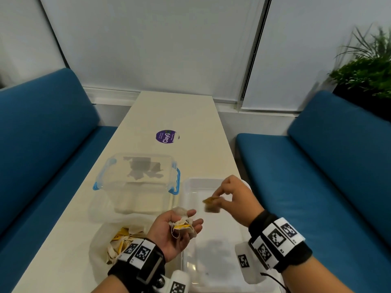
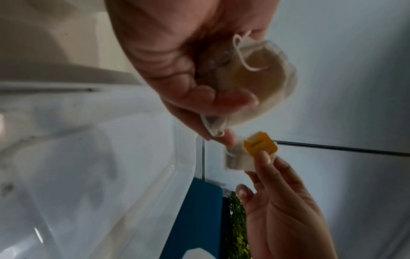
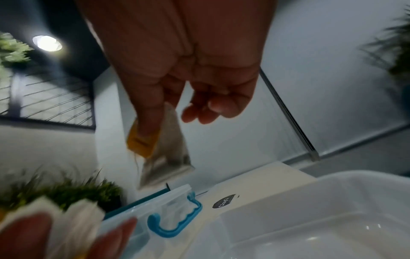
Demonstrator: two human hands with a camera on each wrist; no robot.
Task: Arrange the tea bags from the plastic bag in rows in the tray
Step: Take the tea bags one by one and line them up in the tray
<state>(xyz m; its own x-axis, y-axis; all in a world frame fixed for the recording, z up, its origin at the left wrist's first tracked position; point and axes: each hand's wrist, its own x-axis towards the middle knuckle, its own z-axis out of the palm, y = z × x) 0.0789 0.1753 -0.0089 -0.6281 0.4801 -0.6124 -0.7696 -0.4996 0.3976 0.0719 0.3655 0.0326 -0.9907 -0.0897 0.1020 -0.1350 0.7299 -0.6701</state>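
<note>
Pinched between the right hand's (image 1: 231, 197) thumb and fingers, one tea bag (image 1: 211, 206) hangs above the clear tray (image 1: 188, 246). Left hand (image 1: 175, 231) cups several more beside it. Left of the tray, the plastic bag (image 1: 99, 240) holds the rest.

soft dim light, blurred wrist views

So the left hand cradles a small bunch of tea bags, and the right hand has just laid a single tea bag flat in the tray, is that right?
Not quite. The right hand has not laid it down: it pinches the single tea bag in the air above the tray, as the head view shows. The left hand does cradle a small bunch of tea bags.
</note>
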